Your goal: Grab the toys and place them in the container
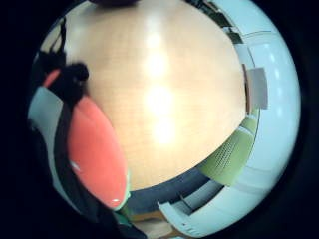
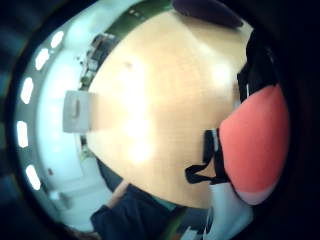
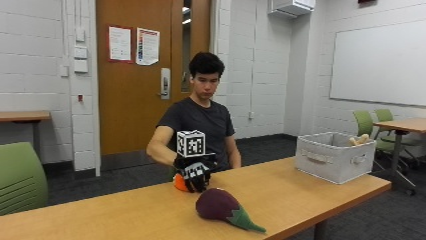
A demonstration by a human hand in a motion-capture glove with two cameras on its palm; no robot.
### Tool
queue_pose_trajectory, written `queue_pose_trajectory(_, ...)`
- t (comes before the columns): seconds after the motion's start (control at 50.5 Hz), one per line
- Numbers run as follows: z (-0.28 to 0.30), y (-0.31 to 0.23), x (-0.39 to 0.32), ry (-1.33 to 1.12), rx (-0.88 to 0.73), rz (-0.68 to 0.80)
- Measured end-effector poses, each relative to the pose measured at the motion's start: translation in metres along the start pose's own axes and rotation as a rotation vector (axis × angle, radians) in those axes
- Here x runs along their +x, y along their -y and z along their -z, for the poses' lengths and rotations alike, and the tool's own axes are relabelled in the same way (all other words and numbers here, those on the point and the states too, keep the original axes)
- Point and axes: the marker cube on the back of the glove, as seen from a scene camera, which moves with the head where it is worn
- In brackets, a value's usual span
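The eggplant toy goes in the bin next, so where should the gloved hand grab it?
Grip the eggplant toy across its fat purple body from above: it lies on its side on the table, the thin green stem pointing toward the near edge.

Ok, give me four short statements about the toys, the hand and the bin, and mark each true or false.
1. The gloved right hand grips an orange toy. True.
2. The purple eggplant toy lies in the grey fabric bin. False: it lies on the table, near the front edge.
3. The bin stands at the table's end, apart from the hand. True.
4. The bin holds nothing. False: a pale toy pokes above its rim.
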Motion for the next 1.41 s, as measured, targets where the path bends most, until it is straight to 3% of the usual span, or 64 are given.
queue_pose_trajectory(0.099, 0.003, 0.002, -0.005, -0.049, 0.02, 0.009)
queue_pose_trajectory(0.277, 0.012, 0.019, -0.006, -0.02, -0.14, 0.008)
queue_pose_trajectory(0.495, 0.087, 0.052, -0.037, 0.034, -0.094, 0.002)
queue_pose_trajectory(0.772, 0.22, 0.104, -0.155, 0.052, 0.104, 0.119)
queue_pose_trajectory(1.168, 0.29, 0.145, -0.355, 0.128, 0.166, 0.306)
queue_pose_trajectory(1.247, 0.293, 0.136, -0.406, 0.152, 0.166, 0.437)
queue_pose_trajectory(1.326, 0.291, 0.121, -0.451, 0.095, 0.193, 0.849)
queue_pose_trajectory(1.405, 0.295, 0.116, -0.509, 0.093, 0.171, 0.735)
